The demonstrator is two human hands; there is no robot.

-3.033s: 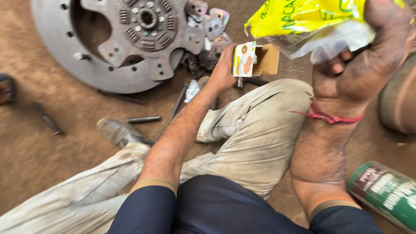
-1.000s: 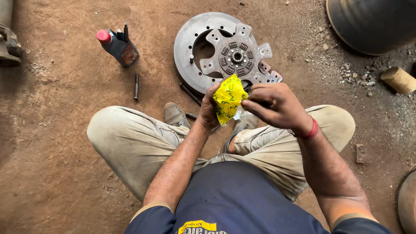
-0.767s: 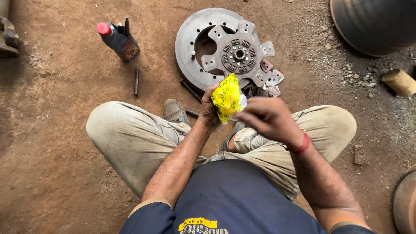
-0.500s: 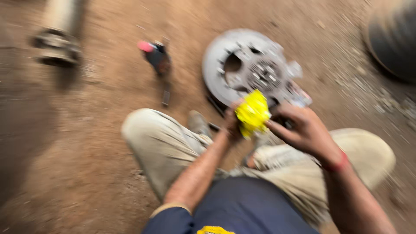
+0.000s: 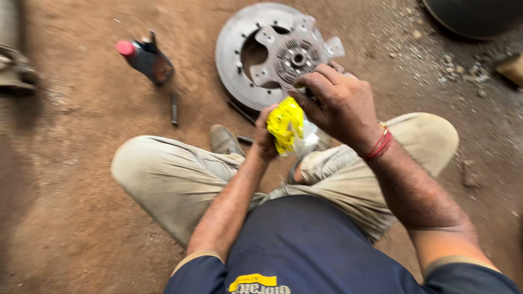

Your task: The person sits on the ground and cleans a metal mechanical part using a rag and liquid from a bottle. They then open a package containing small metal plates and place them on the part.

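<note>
While we pinch the yellow packet [image 5: 285,124] in our left hand [image 5: 265,137] above our knees, right hand [image 5: 338,103] fingers curl at its top, grip unclear; a hard tug could spill it onto dirt. Clutch plate [image 5: 272,51] just ahead, red-capped bottle [image 5: 146,57] and bolt [image 5: 174,108] left, nothing blocking

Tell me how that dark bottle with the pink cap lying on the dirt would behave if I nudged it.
The dark bottle lies on its side, and its body looks rounded, so it would probably roll rather than slide. The dirt floor looks rough and may stop it quickly. How full or heavy it is cannot be told.
</note>
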